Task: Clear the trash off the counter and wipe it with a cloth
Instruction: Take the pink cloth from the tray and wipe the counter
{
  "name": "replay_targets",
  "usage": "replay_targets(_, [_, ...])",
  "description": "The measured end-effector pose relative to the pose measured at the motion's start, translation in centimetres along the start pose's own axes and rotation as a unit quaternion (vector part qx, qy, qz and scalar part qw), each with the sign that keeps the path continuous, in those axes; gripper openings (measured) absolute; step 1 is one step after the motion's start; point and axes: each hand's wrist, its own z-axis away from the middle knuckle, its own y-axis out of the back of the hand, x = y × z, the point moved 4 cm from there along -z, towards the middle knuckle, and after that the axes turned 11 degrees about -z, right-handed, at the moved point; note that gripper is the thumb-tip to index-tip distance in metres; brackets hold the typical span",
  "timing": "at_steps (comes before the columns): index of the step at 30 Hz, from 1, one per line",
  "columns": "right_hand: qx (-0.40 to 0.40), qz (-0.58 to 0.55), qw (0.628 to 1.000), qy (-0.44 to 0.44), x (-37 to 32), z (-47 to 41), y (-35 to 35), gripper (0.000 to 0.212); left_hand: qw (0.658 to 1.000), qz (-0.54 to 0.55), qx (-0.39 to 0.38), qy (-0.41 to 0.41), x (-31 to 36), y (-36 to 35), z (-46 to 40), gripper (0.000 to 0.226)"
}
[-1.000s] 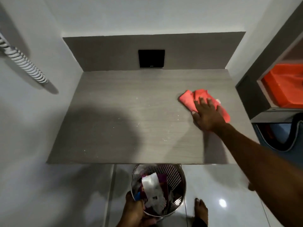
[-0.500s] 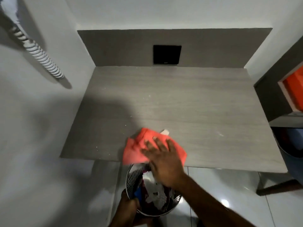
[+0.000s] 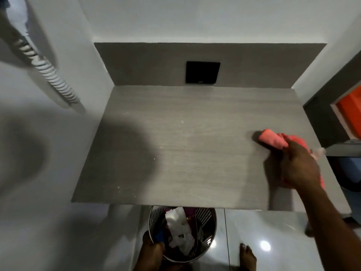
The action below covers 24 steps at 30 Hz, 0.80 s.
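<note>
A grey wood-grain counter [image 3: 195, 149] fills the middle of the head view, with small white crumbs scattered on its left half. My right hand [image 3: 298, 165] presses a red cloth [image 3: 271, 139] flat on the counter's right side, near its right edge. Below the counter's front edge, my left hand [image 3: 152, 251] grips the rim of a metal mesh trash bin [image 3: 205, 216]. The bin holds crumpled white paper and other wrappers.
A black square plate [image 3: 203, 72] sits on the grey backsplash. A white ribbed hose [image 3: 50, 75] runs down the left wall. An orange-lined niche [image 3: 349, 114] is at the right. My bare foot [image 3: 248, 255] stands on the glossy tiled floor.
My right hand swept the cloth from the front edge above the bin back to the counter's right side. My left hand still holds the bin.
</note>
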Motion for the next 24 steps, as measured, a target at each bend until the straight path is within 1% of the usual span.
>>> replay_targets(1, [-0.029,0.015,0.999,-0.027,0.8,0.2,-0.5,0.047,1.000,-0.008,-0.014,-0.003,-0.1,-0.3,-0.1,0.055])
replay_targets(2, [-0.035,0.033,0.998,-0.043,1.7,0.5,-1.1,0.052,1.000,-0.006,-0.029,0.004,0.1,-0.5,0.0,0.055])
replay_targets(3, [-0.029,0.035,0.998,-0.041,1.6,1.4,-1.7,0.057,0.999,-0.002,-0.041,0.011,0.1,-0.7,-0.3,0.054])
replay_targets(4, [-0.026,0.038,0.999,-0.013,0.2,2.8,-3.1,0.061,0.999,-0.001,-0.047,0.017,0.5,-1.1,-0.4,0.055])
replay_targets(6, [-0.035,0.031,0.998,0.052,-3.6,5.7,-5.3,0.058,0.998,0.012,-0.051,0.019,1.7,-2.3,-0.2,0.058])
replay_targets(7, [-0.047,0.016,0.995,0.082,-5.4,7.2,-6.4,0.054,0.998,0.009,-0.058,0.018,2.2,-3.2,0.0,0.055])
replay_targets(9, [-0.082,-0.005,0.989,0.125,-8.1,10.3,-8.2,0.049,0.998,0.008,-0.053,0.031,2.8,-4.7,0.9,0.040])
replay_targets(11, [-0.114,-0.029,0.979,0.167,-9.5,13.8,-9.4,0.044,0.999,0.010,-0.040,0.021,3.3,-6.2,1.7,0.038])
replay_targets(13, [-0.131,-0.102,0.970,0.177,-9.6,15.9,-9.5,0.040,0.998,0.004,-0.053,0.025,3.4,-7.8,2.7,0.038])
replay_targets(16, [-0.122,-0.234,0.950,0.168,-8.6,17.5,-8.3,0.034,0.997,-0.002,-0.078,0.022,3.6,-9.6,3.8,0.048])
replay_targets(17, [-0.117,-0.282,0.940,0.151,-8.4,17.9,-7.7,0.033,0.997,-0.002,-0.081,0.020,3.6,-10.2,4.1,0.047])
replay_targets(18, [-0.122,-0.344,0.925,0.105,-8.0,18.0,-7.0,0.032,0.996,-0.005,-0.081,0.021,3.5,-10.6,4.3,0.044])
replay_targets(20, [-0.147,-0.475,0.868,-0.012,-7.2,17.4,-5.3,0.028,0.996,-0.009,-0.087,0.020,3.6,-11.3,4.8,0.038])
replay_targets(21, [-0.146,-0.513,0.845,-0.036,-6.7,16.8,-4.4,0.026,0.995,-0.005,-0.094,0.023,3.6,-11.5,5.2,0.036])
replay_targets(22, [-0.122,-0.527,0.840,-0.033,-6.1,15.7,-3.3,0.025,0.994,0.004,-0.101,0.027,3.5,-11.5,5.5,0.033])
replay_targets(23, [-0.085,-0.523,0.848,-0.014,-5.4,14.3,-2.0,0.025,0.993,0.021,-0.111,0.030,3.6,-11.4,5.8,0.029])
replay_targets(24, [-0.037,-0.493,0.869,0.021,-4.7,12.9,-0.5,0.027,0.992,0.037,-0.118,0.035,3.5,-11.3,6.0,0.029])
